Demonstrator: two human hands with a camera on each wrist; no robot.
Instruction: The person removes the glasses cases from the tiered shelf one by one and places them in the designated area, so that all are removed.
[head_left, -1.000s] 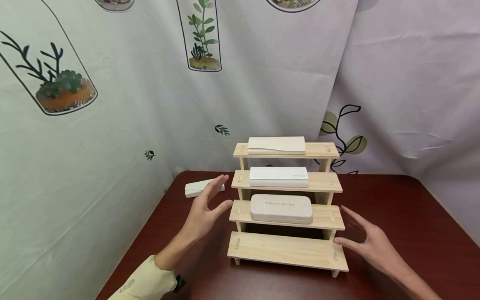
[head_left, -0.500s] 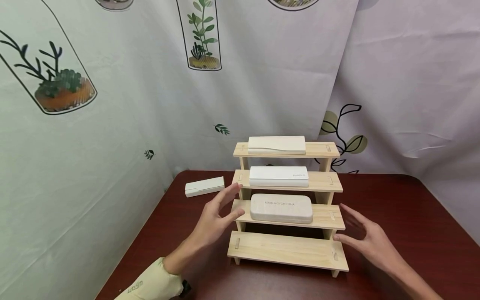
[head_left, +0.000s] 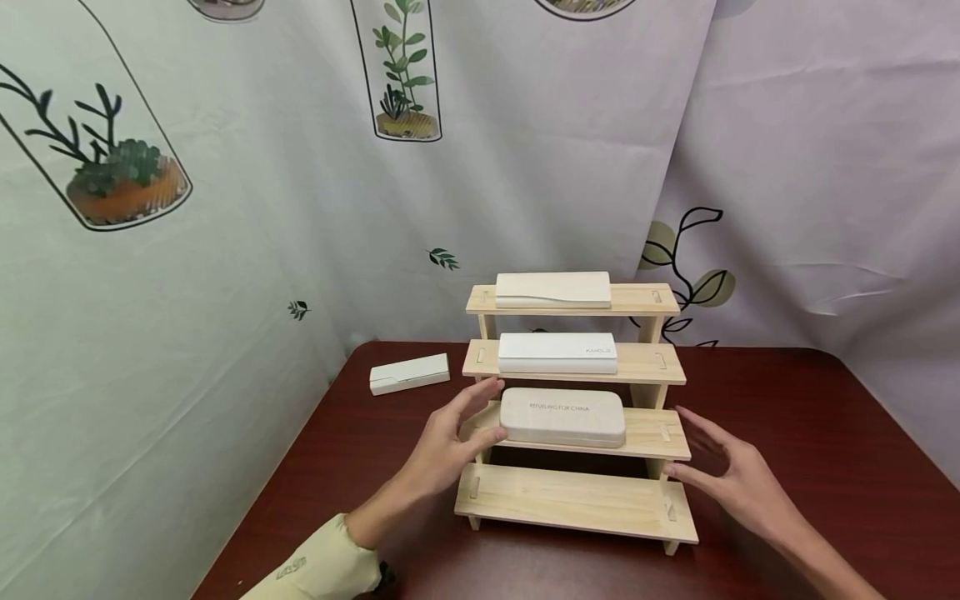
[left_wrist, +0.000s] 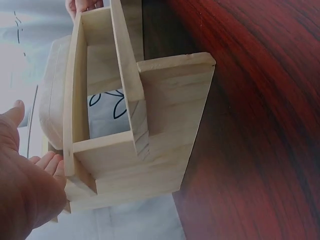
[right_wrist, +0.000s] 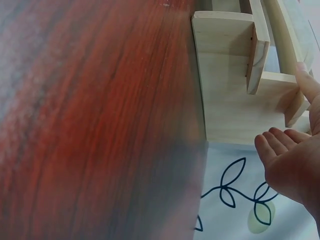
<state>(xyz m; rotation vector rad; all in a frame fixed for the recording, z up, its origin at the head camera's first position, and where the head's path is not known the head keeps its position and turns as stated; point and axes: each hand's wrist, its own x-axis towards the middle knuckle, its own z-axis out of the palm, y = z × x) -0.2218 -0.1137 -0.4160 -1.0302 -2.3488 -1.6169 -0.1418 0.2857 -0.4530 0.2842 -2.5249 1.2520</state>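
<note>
A pale wooden rack (head_left: 577, 500) with stepped shelves stands on the table. On its second shelf from the bottom lies an off-white glasses case (head_left: 562, 418) with printed lettering. My left hand (head_left: 441, 446) is at the left end of this case, thumb and fingers spread apart, thumb tip right at its edge. In the left wrist view, the left hand (left_wrist: 30, 185) reaches past the shelf end beside the case (left_wrist: 54, 95). My right hand (head_left: 738, 483), thumb and fingers parted, is beside the right end of the same shelf; in the right wrist view its fingers are extended near the rack (right_wrist: 235, 95).
Another white case (head_left: 557, 353) lies on the shelf above, and a cream case (head_left: 553, 290) on the top shelf. A slim white case (head_left: 409, 374) lies on the dark red table (head_left: 772, 400) at the back left. Printed cloth (head_left: 562, 167) hangs behind.
My left hand has moved right, from beside the rack to the left end of the off-white case. The right hand has barely shifted, and the cases stay in place.
</note>
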